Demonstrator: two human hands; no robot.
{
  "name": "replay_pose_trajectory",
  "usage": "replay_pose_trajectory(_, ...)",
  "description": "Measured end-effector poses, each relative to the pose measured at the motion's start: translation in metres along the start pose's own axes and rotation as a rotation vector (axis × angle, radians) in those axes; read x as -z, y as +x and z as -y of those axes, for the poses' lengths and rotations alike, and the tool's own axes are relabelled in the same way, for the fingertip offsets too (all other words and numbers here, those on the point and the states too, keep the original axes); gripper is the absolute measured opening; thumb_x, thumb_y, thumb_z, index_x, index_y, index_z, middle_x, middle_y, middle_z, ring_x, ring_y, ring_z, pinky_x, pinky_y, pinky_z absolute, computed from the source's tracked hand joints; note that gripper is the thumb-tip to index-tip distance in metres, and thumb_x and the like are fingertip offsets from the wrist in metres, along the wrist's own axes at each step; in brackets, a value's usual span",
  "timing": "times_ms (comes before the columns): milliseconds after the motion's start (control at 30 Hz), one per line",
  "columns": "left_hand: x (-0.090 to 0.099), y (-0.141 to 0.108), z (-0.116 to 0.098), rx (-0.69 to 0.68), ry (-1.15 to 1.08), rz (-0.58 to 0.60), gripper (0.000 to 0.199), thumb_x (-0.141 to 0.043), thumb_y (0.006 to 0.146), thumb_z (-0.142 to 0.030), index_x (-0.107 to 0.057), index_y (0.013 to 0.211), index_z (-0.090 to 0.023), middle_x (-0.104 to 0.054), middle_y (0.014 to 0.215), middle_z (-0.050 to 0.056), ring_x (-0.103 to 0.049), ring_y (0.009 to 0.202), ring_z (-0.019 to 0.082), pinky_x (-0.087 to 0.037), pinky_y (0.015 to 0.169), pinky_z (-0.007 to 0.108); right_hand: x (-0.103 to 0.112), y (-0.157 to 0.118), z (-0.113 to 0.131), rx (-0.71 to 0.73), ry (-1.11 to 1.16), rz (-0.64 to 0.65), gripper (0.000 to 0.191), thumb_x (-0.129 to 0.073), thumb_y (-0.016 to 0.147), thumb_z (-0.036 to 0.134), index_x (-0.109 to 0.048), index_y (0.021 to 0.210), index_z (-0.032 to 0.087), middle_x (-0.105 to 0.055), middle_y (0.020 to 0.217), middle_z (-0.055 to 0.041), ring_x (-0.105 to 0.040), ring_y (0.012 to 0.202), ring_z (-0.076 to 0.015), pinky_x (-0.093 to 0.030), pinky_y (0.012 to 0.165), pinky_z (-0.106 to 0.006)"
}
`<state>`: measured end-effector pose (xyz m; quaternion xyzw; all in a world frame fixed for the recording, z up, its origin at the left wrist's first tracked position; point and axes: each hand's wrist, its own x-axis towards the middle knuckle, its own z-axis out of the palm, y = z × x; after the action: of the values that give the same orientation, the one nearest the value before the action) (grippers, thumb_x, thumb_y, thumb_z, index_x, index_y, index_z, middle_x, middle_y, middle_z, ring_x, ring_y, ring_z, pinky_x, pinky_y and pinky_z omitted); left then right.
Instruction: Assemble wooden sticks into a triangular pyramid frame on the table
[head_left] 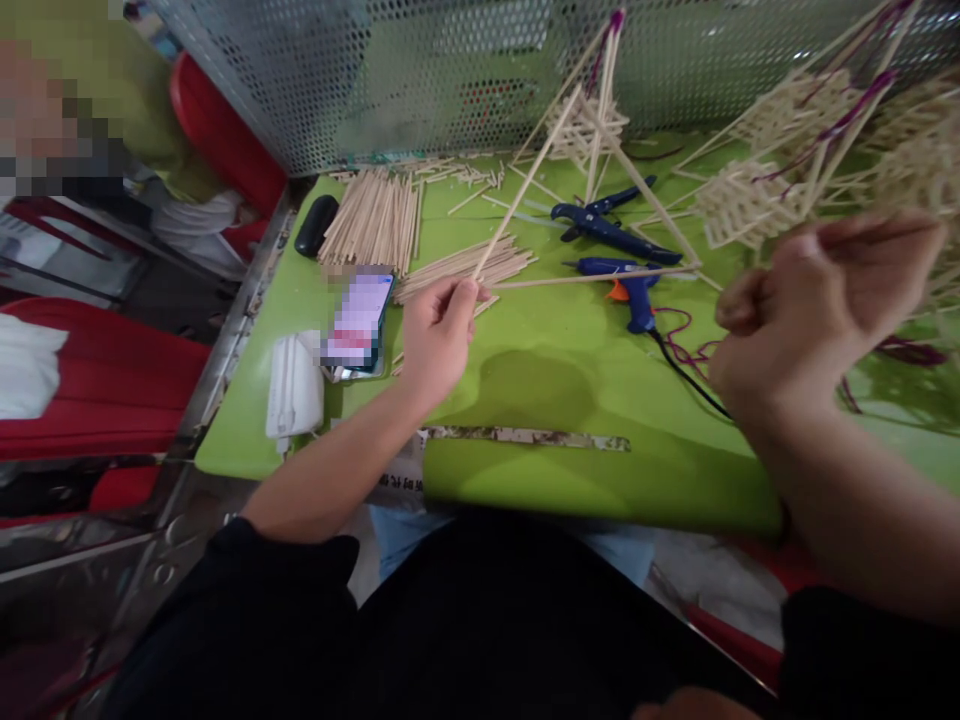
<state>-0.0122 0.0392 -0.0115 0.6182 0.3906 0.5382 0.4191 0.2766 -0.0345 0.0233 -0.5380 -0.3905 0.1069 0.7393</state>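
My left hand (441,335) pinches one corner of a triangle of thin wooden sticks (592,279), held up over the green table. Its other corners reach up toward the back and out to the right. My right hand (825,310) is raised just right of the triangle, apart from it, slightly blurred. Some of its fingers stretch out to the right, and I see nothing held in it. Below the triangle's right side lies a blue glue gun (637,295) with an orange trigger. Dark blue cutting pliers (611,228) rest behind it.
A stick bundle (375,218) and looser sticks (499,262) lie on the left. Near them are a phone (356,315), white power bank (294,388) and black case (315,226). Stick frames with purple string (757,205) stand right. A perforated metal panel (420,90) borders the back.
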Motion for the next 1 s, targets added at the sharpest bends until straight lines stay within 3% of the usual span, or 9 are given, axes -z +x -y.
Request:
replay_pose_trajectory(67, 0.002, 0.004, 0.001, 0.013, 0.01, -0.013, 0.04, -0.07, 0.11, -0.056, -0.074, 0.088, -0.022, -0.056, 0.064, -0.002, -0.046, 0.049, 0.009, -0.034, 0.046, 0.023, -0.001, 0.017, 0.0, -0.343, 0.019, 0.104, 0.017, -0.071, 0.087, 0.033, -0.066, 0.096, 0.02, -0.073, 0.093, -0.0082, -0.044, 0.045, -0.008, -0.031, 0.042, -0.024)
replay_pose_trajectory(167, 0.006, 0.007, -0.002, 0.02, 0.048, -0.016, 0.043, -0.068, 0.111, -0.055, -0.07, 0.083, -0.022, -0.055, 0.063, -0.002, -0.048, 0.049, 0.01, -0.036, 0.046, 0.024, 0.006, 0.03, 0.007, -0.732, -0.109, 0.542, 0.036, -0.075, 0.08, 0.042, -0.079, 0.093, 0.009, -0.081, 0.099, -0.0234, -0.064, 0.049, -0.0169, -0.037, 0.037, -0.026)
replay_pose_trajectory(300, 0.008, 0.009, -0.006, -0.002, 0.061, -0.018, 0.047, -0.066, 0.113, -0.056, -0.068, 0.081, -0.022, -0.055, 0.063, -0.002, -0.049, 0.05, 0.009, -0.038, 0.047, 0.023, 0.021, 0.033, 0.011, -0.657, -0.248, 1.036, 0.059, -0.095, 0.075, 0.061, -0.087, 0.1, 0.008, -0.083, 0.106, -0.0257, -0.08, 0.07, -0.0256, -0.057, 0.05, -0.025)
replay_pose_trajectory(400, 0.01, 0.009, -0.007, -0.016, 0.04, -0.009, 0.045, -0.067, 0.112, -0.055, -0.07, 0.083, -0.022, -0.057, 0.066, -0.002, -0.049, 0.049, 0.009, -0.036, 0.045, 0.023, 0.027, 0.035, 0.008, -0.597, -0.273, 1.258, 0.066, -0.092, 0.078, 0.075, -0.089, 0.097, 0.011, -0.084, 0.098, -0.0213, -0.084, 0.08, -0.0282, -0.069, 0.068, -0.034)
replay_pose_trajectory(500, 0.01, 0.009, -0.006, -0.03, 0.026, -0.011, 0.044, -0.067, 0.113, -0.054, -0.071, 0.084, -0.022, -0.058, 0.067, -0.002, -0.049, 0.049, 0.009, -0.036, 0.044, 0.023, 0.029, 0.038, 0.006, -0.576, -0.272, 1.229, 0.068, -0.091, 0.08, 0.077, -0.085, 0.089, 0.01, -0.081, 0.084, -0.0195, -0.08, 0.07, -0.0256, -0.066, 0.061, -0.033)
replay_pose_trajectory(633, 0.008, 0.01, -0.01, 0.001, 0.0, -0.034, 0.044, -0.068, 0.112, -0.053, -0.07, 0.083, -0.021, -0.061, 0.07, -0.001, -0.049, 0.05, 0.007, -0.039, 0.046, 0.022, 0.032, 0.04, 0.012, -0.38, -0.264, 1.061, 0.056, -0.09, 0.087, 0.066, -0.083, 0.087, 0.01, -0.067, 0.06, -0.0102, -0.059, 0.046, -0.0152, -0.046, 0.042, -0.026)
replay_pose_trajectory(867, 0.002, 0.009, -0.012, 0.068, -0.093, -0.053, 0.049, -0.068, 0.112, -0.057, -0.063, 0.079, -0.02, -0.067, 0.081, 0.001, -0.048, 0.052, 0.006, -0.04, 0.047, 0.021, 0.016, 0.017, 0.01, 0.156, -0.241, 0.304, 0.022, -0.084, 0.094, 0.031, -0.082, 0.11, 0.016, -0.077, 0.1, -0.0095, -0.055, 0.059, -0.0085, -0.034, 0.052, -0.026)
replay_pose_trajectory(933, -0.001, 0.006, -0.01, 0.084, -0.123, -0.046, 0.047, -0.07, 0.111, -0.057, -0.066, 0.082, -0.02, -0.068, 0.083, 0.001, -0.048, 0.053, 0.005, -0.041, 0.047, 0.02, 0.012, 0.005, 0.008, 0.167, -0.233, 0.32, 0.021, -0.079, 0.099, 0.037, -0.078, 0.092, 0.016, -0.07, 0.081, -0.0048, -0.051, 0.06, -0.0098, -0.032, 0.056, -0.028)
replay_pose_trajectory(1000, -0.004, 0.001, -0.007, 0.101, -0.159, -0.022, 0.043, -0.073, 0.109, -0.058, -0.071, 0.088, -0.02, -0.069, 0.084, 0.001, -0.049, 0.054, 0.006, -0.042, 0.048, 0.02, 0.01, -0.009, 0.007, 0.089, -0.332, 0.514, 0.034, -0.077, 0.104, 0.044, -0.077, 0.083, 0.017, -0.066, 0.07, -0.0032, -0.053, 0.061, -0.0124, -0.034, 0.058, -0.029)
